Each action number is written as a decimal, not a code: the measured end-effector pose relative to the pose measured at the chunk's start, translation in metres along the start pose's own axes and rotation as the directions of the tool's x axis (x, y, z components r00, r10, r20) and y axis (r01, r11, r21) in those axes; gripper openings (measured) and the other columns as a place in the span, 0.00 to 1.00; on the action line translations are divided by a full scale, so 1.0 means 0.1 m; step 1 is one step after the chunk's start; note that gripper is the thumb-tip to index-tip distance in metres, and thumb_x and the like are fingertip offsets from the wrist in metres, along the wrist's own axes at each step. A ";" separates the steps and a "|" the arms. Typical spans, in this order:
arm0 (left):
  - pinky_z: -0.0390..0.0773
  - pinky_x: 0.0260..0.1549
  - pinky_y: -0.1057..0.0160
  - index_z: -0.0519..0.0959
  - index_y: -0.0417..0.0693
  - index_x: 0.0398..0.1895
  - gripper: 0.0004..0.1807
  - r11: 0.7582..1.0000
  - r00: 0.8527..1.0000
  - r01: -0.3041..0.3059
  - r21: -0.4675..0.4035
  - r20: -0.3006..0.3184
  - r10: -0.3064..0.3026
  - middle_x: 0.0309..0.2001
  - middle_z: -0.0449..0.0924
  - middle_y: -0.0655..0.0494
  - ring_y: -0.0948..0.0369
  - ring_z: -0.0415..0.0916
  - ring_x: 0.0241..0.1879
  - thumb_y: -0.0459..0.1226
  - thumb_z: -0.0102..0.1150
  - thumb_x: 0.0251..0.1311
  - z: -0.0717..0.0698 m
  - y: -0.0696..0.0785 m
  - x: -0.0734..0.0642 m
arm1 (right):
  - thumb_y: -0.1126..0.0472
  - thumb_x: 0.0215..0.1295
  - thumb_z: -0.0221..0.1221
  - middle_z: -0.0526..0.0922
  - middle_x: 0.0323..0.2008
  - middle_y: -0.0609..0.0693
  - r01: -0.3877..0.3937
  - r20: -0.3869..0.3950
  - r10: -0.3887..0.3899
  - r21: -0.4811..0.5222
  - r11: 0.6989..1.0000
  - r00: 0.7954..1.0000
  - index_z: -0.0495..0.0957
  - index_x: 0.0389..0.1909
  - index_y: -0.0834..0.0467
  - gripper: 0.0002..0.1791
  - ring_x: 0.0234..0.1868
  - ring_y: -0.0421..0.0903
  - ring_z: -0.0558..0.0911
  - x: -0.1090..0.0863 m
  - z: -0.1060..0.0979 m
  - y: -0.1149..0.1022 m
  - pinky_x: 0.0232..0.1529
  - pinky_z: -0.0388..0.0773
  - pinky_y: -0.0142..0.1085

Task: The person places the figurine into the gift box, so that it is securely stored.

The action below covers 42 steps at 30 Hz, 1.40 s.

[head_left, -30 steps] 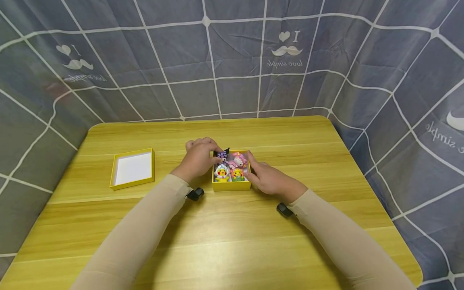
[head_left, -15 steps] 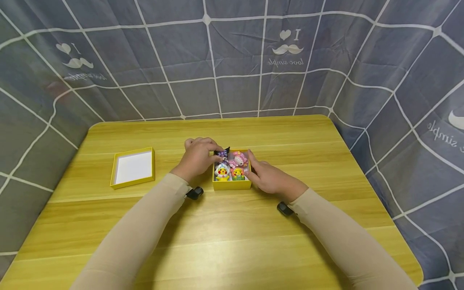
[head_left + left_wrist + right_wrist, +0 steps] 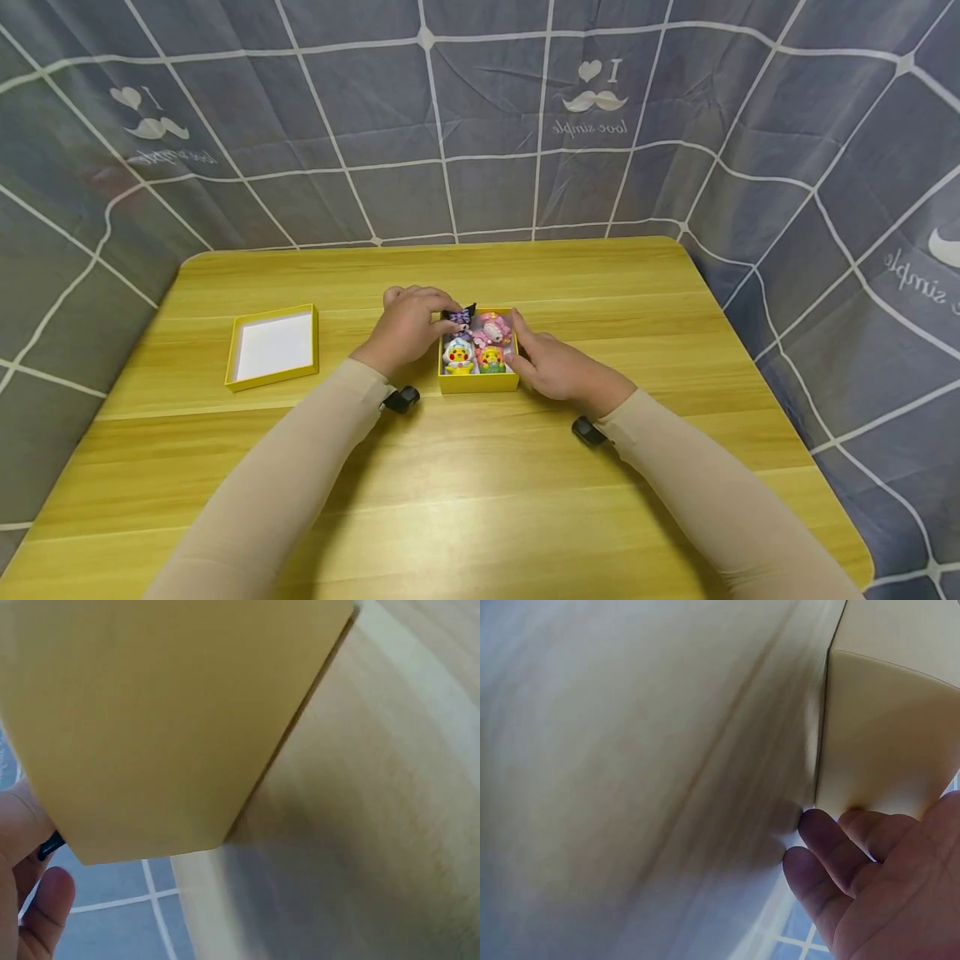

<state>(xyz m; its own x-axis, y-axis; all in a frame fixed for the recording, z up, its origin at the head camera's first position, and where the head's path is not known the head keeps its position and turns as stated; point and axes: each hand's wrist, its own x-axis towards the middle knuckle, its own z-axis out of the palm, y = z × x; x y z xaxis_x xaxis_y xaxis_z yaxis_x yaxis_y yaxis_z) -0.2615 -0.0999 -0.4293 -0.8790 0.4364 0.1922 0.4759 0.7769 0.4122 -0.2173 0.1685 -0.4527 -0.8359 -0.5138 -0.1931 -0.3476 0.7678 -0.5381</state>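
A shallow yellow box [image 3: 478,383] holds several small character figurines in the head view. At its back left is a black-and-purple figurine [image 3: 461,319], pinched between the thumb and fingers of my left hand [image 3: 408,327]. A pink-and-white figurine [image 3: 494,330] lies at the back right. In front are a white-hooded yellow figurine [image 3: 459,357] and an orange-and-green one [image 3: 491,360]. My right hand [image 3: 562,367] holds the box's right side, thumb over the rim and fingers along the outer wall. In the right wrist view, fingertips [image 3: 814,821] meet the box's base.
The yellow lid [image 3: 272,348], white inside, lies upturned on the wooden table [image 3: 480,483] at left. A grey-blue checked curtain [image 3: 487,125] hangs behind the table and at both sides.
Both hands keep their places on the figurine and the box. The black-and-purple figurine sits nearly the same; only a slight shift of the whole view shows.
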 end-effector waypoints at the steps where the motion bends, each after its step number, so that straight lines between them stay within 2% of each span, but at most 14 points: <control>1: 0.58 0.61 0.43 0.89 0.58 0.54 0.14 1.000 1.000 0.004 0.006 0.010 -0.004 0.58 0.88 0.58 0.51 0.80 0.63 0.46 0.71 0.67 -0.01 0.01 0.01 | 0.42 0.85 0.42 0.49 0.85 0.62 -0.002 0.000 0.002 -0.007 1.000 1.000 0.26 0.85 0.59 0.47 0.83 0.62 0.58 0.00 -0.01 0.00 0.81 0.57 0.56; 6: 0.59 0.59 0.44 0.89 0.58 0.56 0.15 0.999 0.998 0.045 0.001 0.049 -0.045 0.60 0.87 0.58 0.50 0.79 0.64 0.46 0.70 0.68 -0.03 0.03 0.03 | 0.44 0.85 0.43 0.53 0.83 0.64 -0.005 0.001 0.005 -0.034 0.999 1.000 0.26 0.85 0.60 0.46 0.82 0.63 0.60 -0.01 -0.03 -0.01 0.80 0.58 0.56; 13: 0.59 0.58 0.45 0.87 0.57 0.58 0.16 0.997 0.996 0.069 -0.028 0.059 -0.067 0.62 0.86 0.57 0.51 0.79 0.66 0.46 0.68 0.70 0.01 0.01 0.01 | 0.44 0.86 0.43 0.52 0.83 0.64 -0.004 0.007 0.005 -0.047 0.999 1.000 0.26 0.85 0.60 0.46 0.82 0.63 0.60 0.01 -0.04 -0.01 0.81 0.57 0.55; 20: 0.61 0.58 0.44 0.88 0.55 0.58 0.16 0.997 0.997 0.057 0.050 0.056 -0.060 0.59 0.86 0.57 0.50 0.81 0.62 0.47 0.67 0.71 -0.02 0.07 -0.01 | 0.45 0.85 0.44 0.53 0.83 0.64 0.007 0.006 -0.006 -0.055 0.998 1.000 0.27 0.85 0.62 0.47 0.82 0.63 0.61 0.01 -0.05 -0.03 0.81 0.58 0.55; 25: 0.60 0.59 0.44 0.89 0.57 0.57 0.15 0.994 0.994 0.087 0.065 0.055 -0.090 0.56 0.82 0.57 0.50 0.78 0.58 0.46 0.68 0.70 -0.03 0.11 -0.02 | 0.46 0.85 0.44 0.55 0.82 0.66 0.021 0.000 -0.022 -0.072 0.997 1.000 0.27 0.84 0.63 0.47 0.81 0.62 0.63 0.01 -0.06 -0.03 0.80 0.59 0.54; 30: 0.62 0.57 0.45 0.90 0.57 0.56 0.15 0.993 0.995 0.072 0.091 0.055 -0.077 0.51 0.84 0.57 0.52 0.80 0.54 0.46 0.69 0.69 -0.05 0.11 -0.01 | 0.47 0.84 0.46 0.57 0.82 0.66 0.026 -0.005 -0.026 -0.074 0.997 1.000 0.29 0.85 0.64 0.47 0.80 0.60 0.65 0.01 -0.07 -0.04 0.80 0.61 0.53; 36: 0.62 0.57 0.45 0.90 0.57 0.55 0.14 0.992 0.996 0.066 0.106 0.060 -0.072 0.48 0.85 0.58 0.51 0.81 0.53 0.46 0.70 0.68 -0.06 0.12 0.01 | 0.46 0.84 0.46 0.54 0.83 0.65 0.011 -0.010 -0.012 -0.074 0.997 1.000 0.30 0.85 0.64 0.47 0.82 0.61 0.61 -0.01 -0.08 -0.07 0.81 0.59 0.54; 42: 0.67 0.57 0.42 0.91 0.55 0.52 0.12 0.988 0.997 0.015 0.155 0.074 -0.027 0.45 0.86 0.56 0.50 0.80 0.52 0.43 0.70 0.68 0.00 0.16 0.01 | 0.46 0.85 0.45 0.49 0.84 0.64 0.024 -0.018 -0.025 -0.056 0.998 1.000 0.30 0.84 0.65 0.47 0.83 0.61 0.58 0.00 -0.07 -0.07 0.81 0.57 0.53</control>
<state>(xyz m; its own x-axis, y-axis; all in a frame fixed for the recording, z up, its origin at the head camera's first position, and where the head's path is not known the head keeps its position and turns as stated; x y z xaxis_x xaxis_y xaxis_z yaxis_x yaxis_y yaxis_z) -0.2550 -0.0870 -0.4222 -0.8869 0.4476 0.1142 0.4612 0.8445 0.2721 -0.2180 0.1657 -0.4428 -0.8344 -0.5261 -0.1645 -0.3911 0.7753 -0.4959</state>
